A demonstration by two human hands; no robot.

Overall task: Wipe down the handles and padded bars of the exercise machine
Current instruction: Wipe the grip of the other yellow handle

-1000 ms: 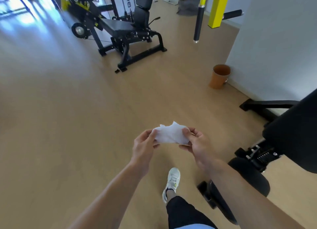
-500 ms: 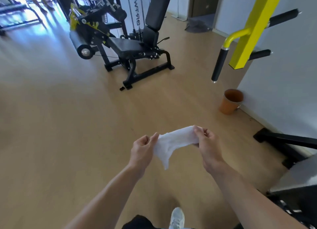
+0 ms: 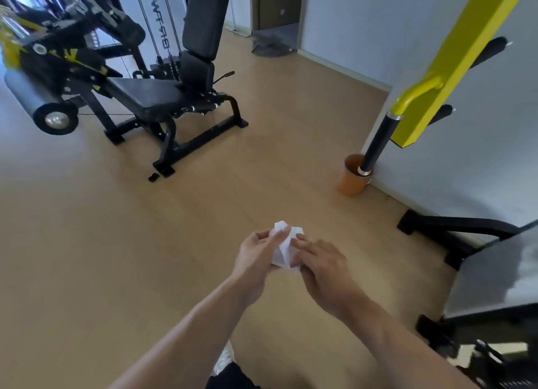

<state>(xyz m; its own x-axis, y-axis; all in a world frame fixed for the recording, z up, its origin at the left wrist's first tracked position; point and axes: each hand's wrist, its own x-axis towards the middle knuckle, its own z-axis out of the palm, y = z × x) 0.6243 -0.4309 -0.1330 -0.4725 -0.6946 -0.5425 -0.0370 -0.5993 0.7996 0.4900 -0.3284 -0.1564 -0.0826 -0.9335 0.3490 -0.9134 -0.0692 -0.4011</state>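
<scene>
A crumpled white wipe (image 3: 283, 247) is bunched between both hands over the wooden floor. My left hand (image 3: 257, 257) pinches its upper left part, and my right hand (image 3: 323, 267) presses fingers on its right side. To the right hangs a yellow machine arm (image 3: 454, 65) with a black grip handle (image 3: 377, 144) pointing down, and two more black handles (image 3: 489, 50) stick out beside the wall. A black padded surface (image 3: 495, 275) of the near machine sits at the lower right.
A black and yellow leg machine with padded seat (image 3: 145, 95), backrest (image 3: 205, 18) and foam roller (image 3: 43, 109) stands at the upper left. An orange bin (image 3: 350, 181) sits by the white wall. A black floor brace (image 3: 454, 228) juts out at right. A doorway (image 3: 276, 7) lies beyond.
The wipe was stretched out between my hands and is now bunched into a compact wad, hands closer together. The view has tilted up, showing more of the yellow arm and leg machine.
</scene>
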